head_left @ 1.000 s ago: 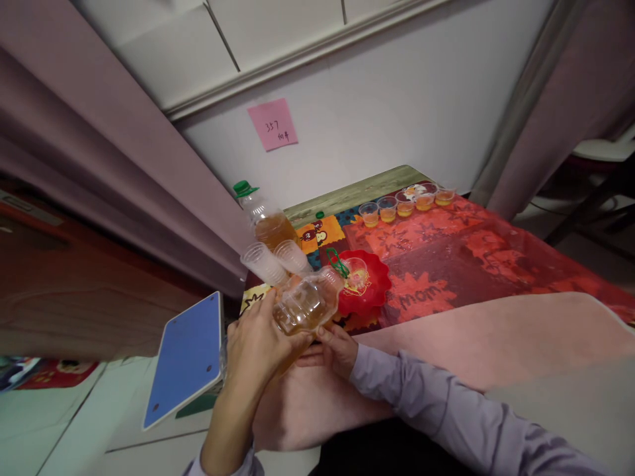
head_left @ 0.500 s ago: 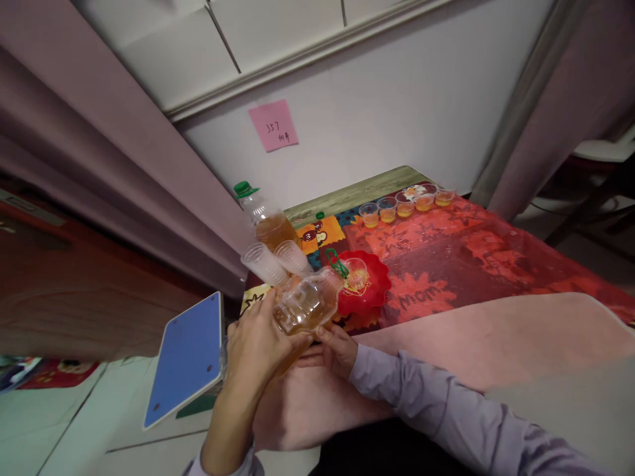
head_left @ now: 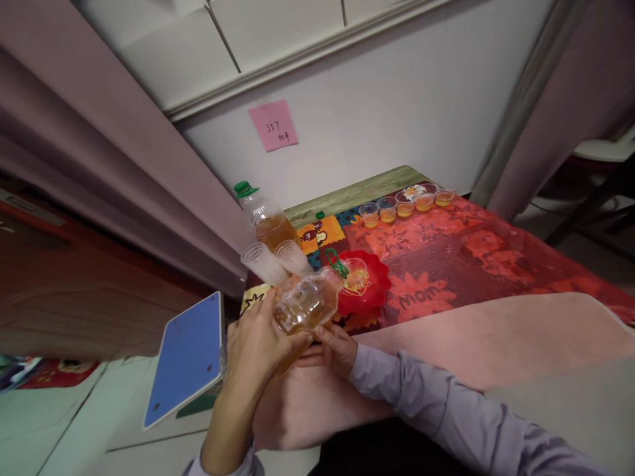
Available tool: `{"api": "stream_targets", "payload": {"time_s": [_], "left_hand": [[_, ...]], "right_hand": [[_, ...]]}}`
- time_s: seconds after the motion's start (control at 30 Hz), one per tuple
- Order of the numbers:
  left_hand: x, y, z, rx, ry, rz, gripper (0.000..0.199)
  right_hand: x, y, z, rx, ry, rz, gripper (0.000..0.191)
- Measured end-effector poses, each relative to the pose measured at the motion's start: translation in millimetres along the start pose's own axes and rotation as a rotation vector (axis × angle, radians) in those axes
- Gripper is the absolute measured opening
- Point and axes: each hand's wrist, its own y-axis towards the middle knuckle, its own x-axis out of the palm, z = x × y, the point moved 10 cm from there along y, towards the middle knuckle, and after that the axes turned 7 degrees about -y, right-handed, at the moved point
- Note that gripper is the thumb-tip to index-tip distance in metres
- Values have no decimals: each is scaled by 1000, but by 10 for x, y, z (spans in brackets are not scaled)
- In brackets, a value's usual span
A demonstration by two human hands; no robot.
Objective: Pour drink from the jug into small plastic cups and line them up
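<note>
A clear bottle of amber liquid (head_left: 308, 303) lies tilted between my hands, its neck end over a red scalloped dish (head_left: 374, 294). My left hand (head_left: 258, 340) is wrapped round its body from the left. My right hand (head_left: 337, 347) grips its lower side, with the thumb on the plastic. In the dish stands a small clear cup (head_left: 356, 274), with a green clip-shaped piece (head_left: 337, 262) beside it at the bottle's mouth. Whether liquid is flowing cannot be made out.
Behind the bottle are two stacks of clear cups (head_left: 265, 264) and a green-capped bottle (head_left: 270, 221). Several cups with amber liquid (head_left: 405, 207) line the table's back. A small green cap (head_left: 320, 215) lies nearby. A blue board (head_left: 188, 357) is at the left.
</note>
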Motion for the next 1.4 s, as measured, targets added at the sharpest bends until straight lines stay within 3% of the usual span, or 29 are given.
{"api": "stream_targets", "payload": {"time_s": [1.4], "left_hand": [[-24,-19,2,-11,-4,-1,80]], "right_hand": [[0,-7,19,23,-14,8,86]]}}
